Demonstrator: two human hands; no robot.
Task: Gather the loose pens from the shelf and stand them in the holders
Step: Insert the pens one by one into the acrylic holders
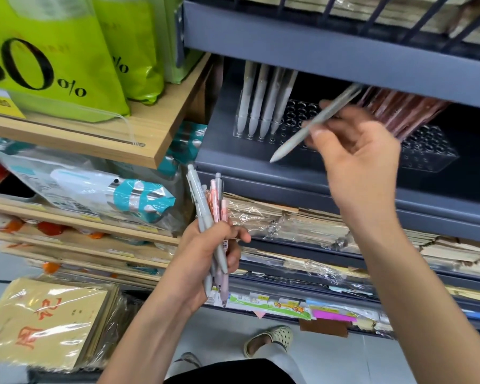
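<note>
Step in hand: placement. Right hand (pixel 352 151) pinches 1 grey pen (pixel 313 126), tilted tip-down, over the holder (pixel 299 109) on the shelf (pixel 227 159). Left hand (pixel 205 259) grips a bundle (pixel 209 214) of grey and pink pens below. Holder: clear rigid plastic, round sockets, 4 smooth standing pens (pixel 261 101). Next move, by judgement: upright the pen over a free socket.

The tops of the four grey pens (pixel 263 98) standing in the left holder (pixel 302 109) are hidden behind the upper shelf edge (pixel 316 59). The pink pens (pixel 399 115) are blurred and partly covered by the right hand (pixel 355 151). The single pen (pixel 311 126) pinched there is smeared by motion. The bundle (pixel 211 206) gripped in the left hand (pixel 205 259) cannot be counted. The green bag (pixel 53 51) is cut off at the left.
</note>
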